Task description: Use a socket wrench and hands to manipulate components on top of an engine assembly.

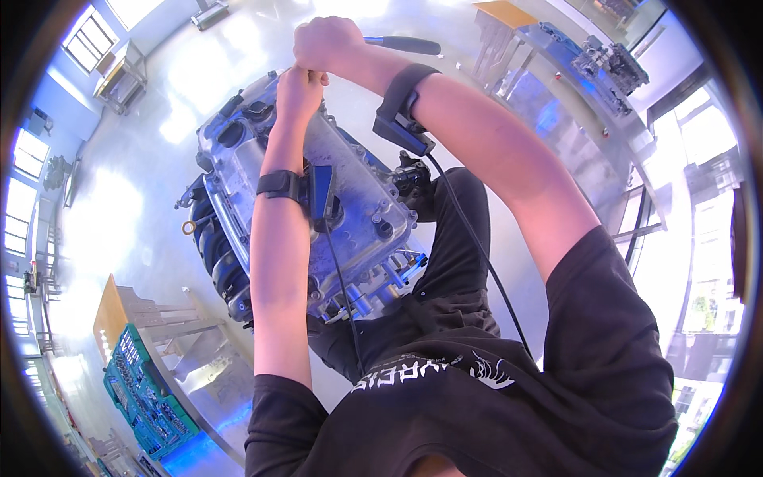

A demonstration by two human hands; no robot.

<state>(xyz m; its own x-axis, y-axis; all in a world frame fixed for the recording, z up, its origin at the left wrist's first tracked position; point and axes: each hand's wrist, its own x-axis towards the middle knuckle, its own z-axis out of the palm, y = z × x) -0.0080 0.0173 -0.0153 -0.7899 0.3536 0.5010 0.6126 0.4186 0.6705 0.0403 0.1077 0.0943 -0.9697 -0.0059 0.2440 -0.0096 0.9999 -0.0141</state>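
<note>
My right hand (pixel 327 44) is closed around the head end of a ratchet wrench, whose dark grip (pixel 409 45) and short metal shaft stick out to the right. Just below it, my left hand (pixel 300 97) is closed too, its fingers curled over the far end of an engine (pixel 350 183). Whatever the left fingers hold is hidden behind them, and so is the ratchet's working end. The engine has a grey metal top cover with a round dark cap (pixel 231 134) at the far left. The two hands are nearly touching.
Black curved pipes (pixel 214 250) run down the engine's left side. My dark-trousered leg (pixel 461 230) is close to its right side. An open green socket-set case (pixel 147 389) lies on a bench at lower left. Another bench (pixel 548 103) at upper right carries engine parts (pixel 608 67).
</note>
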